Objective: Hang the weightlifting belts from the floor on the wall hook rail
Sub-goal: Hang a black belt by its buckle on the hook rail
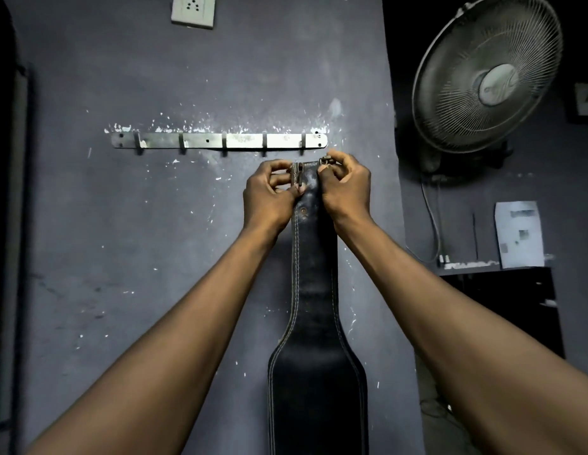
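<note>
a white wall socket (193, 9) sits high on the scuffed grey wall (121, 224). to the right, a round caged fan (488, 75) fills the dark corner, a cable (432, 221) trailing down below it. lower right, a pale paper sheet (519, 234) stands above a black cabinet (502, 310).

Black leather weightlifting belt (314, 290), white-stitched, vertical, buckle end uppermost, just below right end of horizontal steel five-hook rail (246, 140).
</note>
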